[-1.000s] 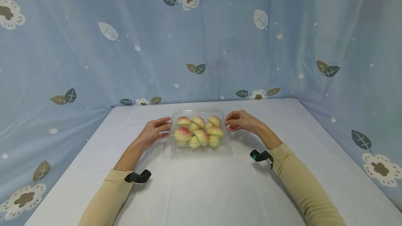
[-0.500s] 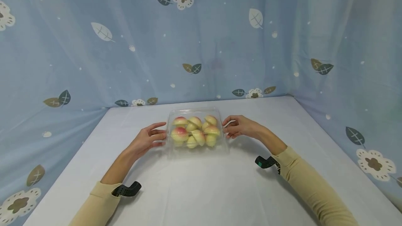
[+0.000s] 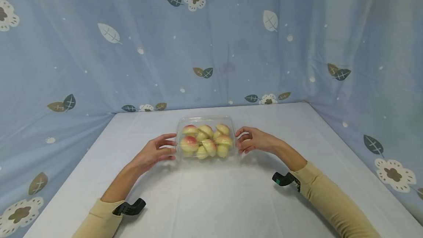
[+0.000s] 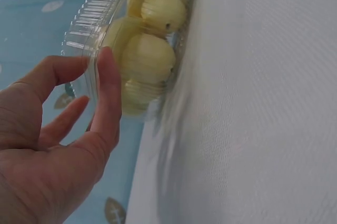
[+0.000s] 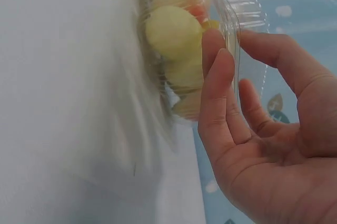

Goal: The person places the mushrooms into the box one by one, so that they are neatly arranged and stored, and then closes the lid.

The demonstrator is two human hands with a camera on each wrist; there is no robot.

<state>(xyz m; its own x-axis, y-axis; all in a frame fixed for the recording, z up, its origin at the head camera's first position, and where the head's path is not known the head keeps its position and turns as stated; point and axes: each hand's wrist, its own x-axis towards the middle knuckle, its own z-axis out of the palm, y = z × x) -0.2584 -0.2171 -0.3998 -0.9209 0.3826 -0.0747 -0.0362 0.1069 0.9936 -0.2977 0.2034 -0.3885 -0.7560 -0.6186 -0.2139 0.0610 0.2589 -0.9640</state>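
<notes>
A clear plastic clamshell box [image 3: 206, 119] lies near the far side of the white-covered table. Inside are several pale yellow, mushroom-shaped pieces [image 3: 202, 152], some blushed red on top. My left hand [image 3: 155, 151] pinches the box's left rim between thumb and fingers; in the left wrist view the ribbed rim [image 4: 92, 19] passes beside those fingertips [image 4: 107, 58]. On the opposite end, my right hand [image 3: 257, 140] grips the right edge, its fingertips [image 5: 225, 63] against the side wall in the right wrist view.
A white cloth covers the table [image 3: 211, 197]. Behind and along both sides hangs a blue curtain [image 3: 145, 17] with leaf and flower prints. Black camera mounts [image 3: 129, 207] stick out from both wrists beside beige sleeves [image 3: 333, 197].
Both hands have shifted slightly nearer to me along the box's sides, and the forearms have drawn back and apart. The box itself has barely moved.
</notes>
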